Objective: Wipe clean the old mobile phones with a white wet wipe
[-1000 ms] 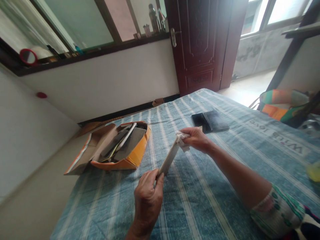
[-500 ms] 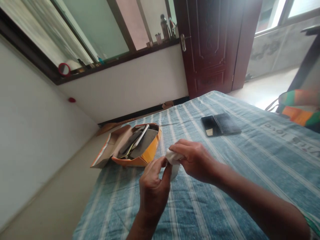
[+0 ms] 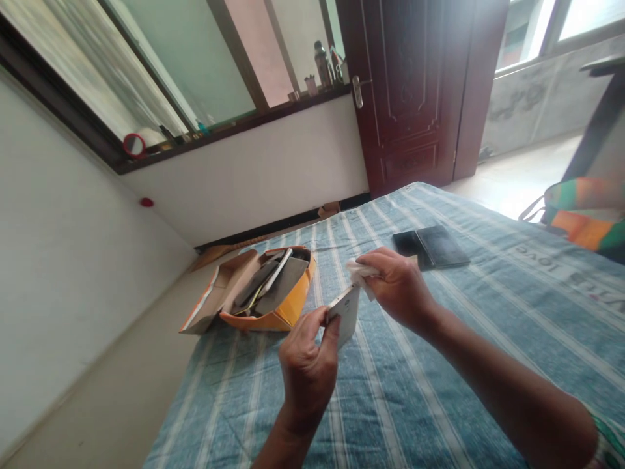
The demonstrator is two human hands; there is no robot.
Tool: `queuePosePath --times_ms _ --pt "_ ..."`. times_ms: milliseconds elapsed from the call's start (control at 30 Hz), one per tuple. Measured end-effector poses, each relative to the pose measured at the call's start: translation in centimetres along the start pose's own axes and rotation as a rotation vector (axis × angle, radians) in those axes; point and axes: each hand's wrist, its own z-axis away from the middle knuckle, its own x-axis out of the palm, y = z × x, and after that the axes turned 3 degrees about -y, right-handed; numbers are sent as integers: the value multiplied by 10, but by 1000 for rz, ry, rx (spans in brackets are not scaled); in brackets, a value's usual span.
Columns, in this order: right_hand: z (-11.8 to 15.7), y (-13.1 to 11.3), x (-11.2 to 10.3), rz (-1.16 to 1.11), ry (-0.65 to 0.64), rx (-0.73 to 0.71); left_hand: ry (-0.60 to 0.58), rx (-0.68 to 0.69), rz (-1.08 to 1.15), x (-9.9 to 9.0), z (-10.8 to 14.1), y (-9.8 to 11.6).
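Got a white phone (image 3: pixel 346 320) in midair over the bed (image 3: pixel 390 410), between the two hands. Tipped up on edge, not lying flat. Looks to run steeply along its long axis, camera end up, other end down toward the striped cover. Turned so as to show its back face to the right and toward the viewer. Strongly foreshortened, so can't fix the exact angle.

Pale silvery white on the back, smooth, with a small dark round camera spot near the upper edge. Thin and light along the top rim, slanting up from left to right.

Pinched at the upper left by the left hand (image 3: pixel 308 358), thumb against fingers. Closed around a bunched white cloth (image 3: pixel 360 272) with the right hand (image 3: pixel 403 290), right by the phone's upper right corner; can't tell whether touching or slightly apart.

Can't see the screen side: facing away. Hidden under left thumb and fingers: part of the near edge. Cut off by the frame: left forearm (image 3: pixel 286 433), right sleeve (image 3: pixel 608 440).

Also on the bed: open orange box (image 3: pixel 297 299), packed with dark flat items, hard to tell apart; dark two-panel device (image 3: pixel 444 246), partly covered by the right hand.
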Motion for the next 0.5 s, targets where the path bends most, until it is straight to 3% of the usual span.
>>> queuePosePath --times_ms 200,300,500 --pt "7 -17 -7 370 -183 -149 37 40 29 20 -4 2" --pt "11 -23 -1 449 -265 -197 -22 20 8 14 -5 1" --pt "20 -28 13 441 -266 -272 -117 -73 7 -4 -7 2"
